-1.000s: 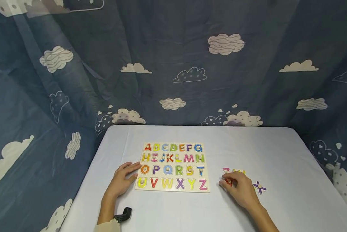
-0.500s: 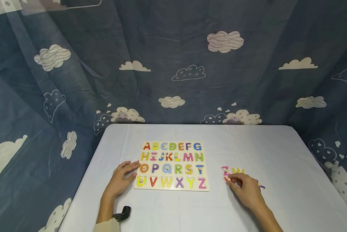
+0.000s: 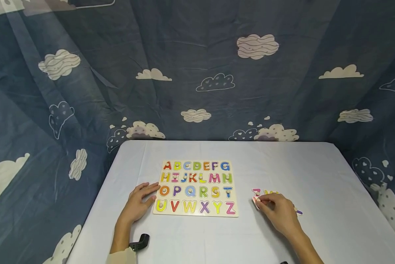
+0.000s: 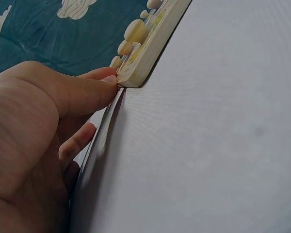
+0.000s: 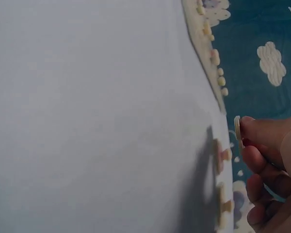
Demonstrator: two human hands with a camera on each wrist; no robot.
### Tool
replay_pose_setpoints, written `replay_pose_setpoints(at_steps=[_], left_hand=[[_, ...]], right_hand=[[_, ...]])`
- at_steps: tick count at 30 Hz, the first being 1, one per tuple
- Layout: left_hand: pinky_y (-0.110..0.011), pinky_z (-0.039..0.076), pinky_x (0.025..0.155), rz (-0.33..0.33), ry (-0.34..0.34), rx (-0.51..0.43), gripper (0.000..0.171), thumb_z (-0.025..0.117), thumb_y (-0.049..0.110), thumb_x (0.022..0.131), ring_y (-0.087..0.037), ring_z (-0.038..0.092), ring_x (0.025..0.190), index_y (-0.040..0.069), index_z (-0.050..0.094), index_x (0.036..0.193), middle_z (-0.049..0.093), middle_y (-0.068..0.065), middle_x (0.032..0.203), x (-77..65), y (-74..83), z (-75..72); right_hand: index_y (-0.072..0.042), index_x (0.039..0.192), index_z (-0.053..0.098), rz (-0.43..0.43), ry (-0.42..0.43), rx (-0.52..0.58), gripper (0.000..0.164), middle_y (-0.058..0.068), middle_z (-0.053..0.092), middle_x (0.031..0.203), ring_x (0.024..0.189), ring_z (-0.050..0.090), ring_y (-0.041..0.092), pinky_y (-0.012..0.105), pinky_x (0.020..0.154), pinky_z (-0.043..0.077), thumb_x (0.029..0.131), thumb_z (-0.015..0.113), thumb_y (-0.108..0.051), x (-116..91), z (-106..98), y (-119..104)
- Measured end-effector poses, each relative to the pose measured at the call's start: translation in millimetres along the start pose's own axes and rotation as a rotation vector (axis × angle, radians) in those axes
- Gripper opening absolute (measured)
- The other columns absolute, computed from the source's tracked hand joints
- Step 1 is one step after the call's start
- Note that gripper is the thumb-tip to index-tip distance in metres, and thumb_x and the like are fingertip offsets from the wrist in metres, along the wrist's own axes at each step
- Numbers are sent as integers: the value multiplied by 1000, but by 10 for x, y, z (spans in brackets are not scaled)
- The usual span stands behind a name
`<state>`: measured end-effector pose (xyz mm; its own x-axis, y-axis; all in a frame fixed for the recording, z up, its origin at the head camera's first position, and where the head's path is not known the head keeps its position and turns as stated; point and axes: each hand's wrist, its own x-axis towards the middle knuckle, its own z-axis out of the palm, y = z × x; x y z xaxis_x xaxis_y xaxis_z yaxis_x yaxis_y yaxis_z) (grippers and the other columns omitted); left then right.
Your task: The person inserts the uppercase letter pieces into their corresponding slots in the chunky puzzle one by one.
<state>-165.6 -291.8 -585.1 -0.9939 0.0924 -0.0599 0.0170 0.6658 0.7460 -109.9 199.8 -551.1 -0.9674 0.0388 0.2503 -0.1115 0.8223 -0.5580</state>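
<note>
A wooden alphabet board (image 3: 197,215) lies on the white table. My left hand (image 3: 136,203) rests at its left edge, fingers extended; the left wrist view shows the thumb (image 4: 89,94) against the board's corner. To the right of the board, my right hand (image 3: 280,212) pinches a small red letter puzzle piece (image 3: 255,202) between thumb and fingers, tilted up. In the right wrist view this piece (image 5: 237,128) appears edge-on at the fingertips. Just beyond the hand lie a pink Z piece (image 3: 256,192) and a yellow piece (image 3: 270,192), partly hidden. The hand mostly covers a purple piece (image 3: 298,211).
Knobbed letters fill the board's upper rows, and the U (image 3: 161,205) has a knob too. V to Z in the bottom row show flat letters without knobs. A black device (image 3: 140,242) sits at my left wrist. Behind the table hangs a dark cloud-patterned cloth (image 3: 197,99).
My right hand has shifted slightly right and now holds the red piece tilted, where it lay flatter before. The hand covers more of the purple piece. My left hand stays at the board's edge.
</note>
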Motion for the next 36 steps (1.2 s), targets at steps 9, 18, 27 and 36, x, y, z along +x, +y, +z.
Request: replay_pose_setpoints(at_steps=[9,18,27,36], left_hand=[[-68,20,120,-13,-10,-4,43,72,20,97,-25,29,153,31,67,138,56,13,153,10,20,6],[-66,20,120,3,-8,-5,43,72,20,97,-23,30,153,32,67,138,56,14,152,11,16,-7],[-65,20,121,-2,-10,-11,44,72,19,96,-23,29,153,32,67,138,55,16,152,4,-4,-17],[-66,19,121,-15,-8,-11,43,72,19,97,-24,29,153,33,67,138,55,15,153,3,-6,-3]], right_hand=[[-16,98,81,-19,-24,76,15,-8,67,78,79,57,14,28,69,44,84,86,-21,268,172,-418],[-21,90,80,-124,-112,225,10,-16,70,80,84,59,17,31,75,47,83,87,-24,450,483,-904],[-23,88,82,-188,-241,249,8,-21,66,76,81,57,13,26,73,45,83,87,-26,508,895,-1329],[-24,82,81,-299,-320,208,8,-20,66,71,75,54,8,21,67,40,84,87,-29,466,1199,-1670]])
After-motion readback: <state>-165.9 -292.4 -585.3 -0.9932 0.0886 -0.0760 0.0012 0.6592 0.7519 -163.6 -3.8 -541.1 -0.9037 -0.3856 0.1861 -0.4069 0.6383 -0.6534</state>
